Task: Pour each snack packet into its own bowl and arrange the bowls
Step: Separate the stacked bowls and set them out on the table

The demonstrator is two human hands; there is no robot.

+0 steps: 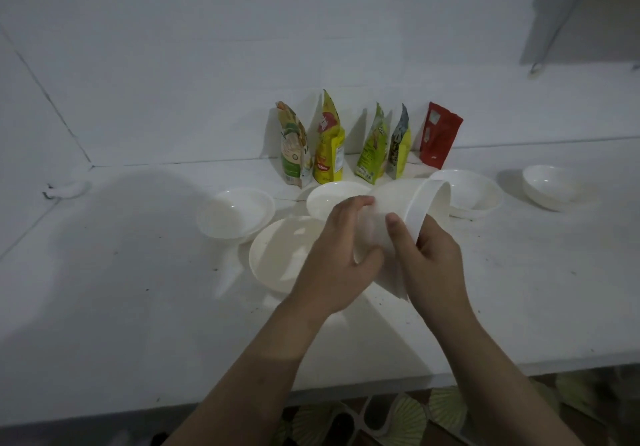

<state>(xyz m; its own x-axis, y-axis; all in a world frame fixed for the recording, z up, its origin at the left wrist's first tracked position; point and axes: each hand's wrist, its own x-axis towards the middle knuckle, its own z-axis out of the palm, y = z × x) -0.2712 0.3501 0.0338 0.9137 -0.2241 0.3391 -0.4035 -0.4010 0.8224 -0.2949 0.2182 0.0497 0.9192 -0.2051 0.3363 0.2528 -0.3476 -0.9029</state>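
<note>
Both hands hold a white bowl [398,210] tilted on its side above the white counter [138,307]. My left hand [337,255] grips its base and my right hand [429,258] pinches its rim, thumb on the outside. Several other white bowls rest on the counter: one at the left [235,213], one under my left hand [277,255], one behind it [329,199], one to the right [474,196] and one at the far right [550,185]. Several snack packets stand against the wall: green-white [294,147], yellow-red [329,144], green [374,147], grey-yellow [400,147] and red [438,137].
The counter's front edge runs across the bottom, with a patterned floor [415,414] below it. A small white object [67,191] lies at the back left corner. A grey hanging item [571,12] is at the upper right on the wall.
</note>
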